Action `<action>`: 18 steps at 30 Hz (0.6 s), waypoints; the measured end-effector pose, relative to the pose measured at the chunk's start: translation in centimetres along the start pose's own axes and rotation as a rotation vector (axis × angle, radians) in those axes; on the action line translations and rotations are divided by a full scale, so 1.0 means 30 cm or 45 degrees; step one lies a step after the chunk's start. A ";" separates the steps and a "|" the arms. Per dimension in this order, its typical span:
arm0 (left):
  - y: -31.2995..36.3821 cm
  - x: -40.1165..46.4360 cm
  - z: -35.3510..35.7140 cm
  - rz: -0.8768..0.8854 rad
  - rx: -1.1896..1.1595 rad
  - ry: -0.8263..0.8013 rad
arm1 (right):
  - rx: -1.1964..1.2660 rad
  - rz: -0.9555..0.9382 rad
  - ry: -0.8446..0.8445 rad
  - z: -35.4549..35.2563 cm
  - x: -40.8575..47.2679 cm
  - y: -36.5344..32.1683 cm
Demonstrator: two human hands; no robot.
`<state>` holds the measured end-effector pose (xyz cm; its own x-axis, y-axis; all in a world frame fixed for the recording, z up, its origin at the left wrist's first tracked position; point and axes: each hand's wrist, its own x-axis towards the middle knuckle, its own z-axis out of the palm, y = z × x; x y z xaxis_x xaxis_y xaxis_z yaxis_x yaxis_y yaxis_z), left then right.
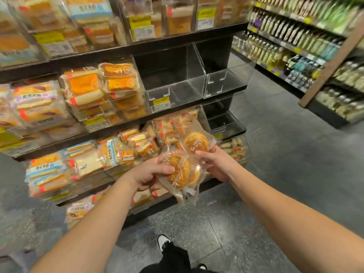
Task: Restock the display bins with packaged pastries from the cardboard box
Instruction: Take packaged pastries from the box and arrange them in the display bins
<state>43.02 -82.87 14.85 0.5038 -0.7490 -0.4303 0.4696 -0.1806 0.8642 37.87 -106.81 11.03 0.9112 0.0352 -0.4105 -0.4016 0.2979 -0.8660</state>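
My left hand [151, 174] & right hand [217, 164] fingers clamp round golden buns in clear wrappers [182, 172]; slippery, could drop b4 empty clear plastic bin [177, 93].

Two clear bins [175, 83] mid-shelf open, reachable; left neighbour bin [104, 91] packed with pastries.
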 end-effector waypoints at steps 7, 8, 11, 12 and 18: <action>0.029 0.213 -0.062 -0.035 0.065 -0.031 | -0.027 0.042 -0.042 -0.136 0.092 -0.041; 0.037 0.246 -0.087 -0.043 0.107 -0.040 | -0.049 0.027 -0.059 -0.156 0.109 -0.063; 0.090 0.331 -0.154 -0.083 0.234 -0.047 | -0.050 -0.031 -0.076 -0.229 0.190 -0.157; 0.105 0.363 -0.181 -0.096 0.279 -0.043 | -0.049 -0.040 -0.064 -0.257 0.228 -0.195; 0.247 0.525 -0.322 -0.058 0.711 -0.233 | -0.942 0.121 -0.182 -0.275 0.465 -0.450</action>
<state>61.43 -89.85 11.94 0.3355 -0.8216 -0.4608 0.0099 -0.4861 0.8739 55.24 -118.20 14.63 0.8524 0.1673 -0.4954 -0.3897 -0.4284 -0.8153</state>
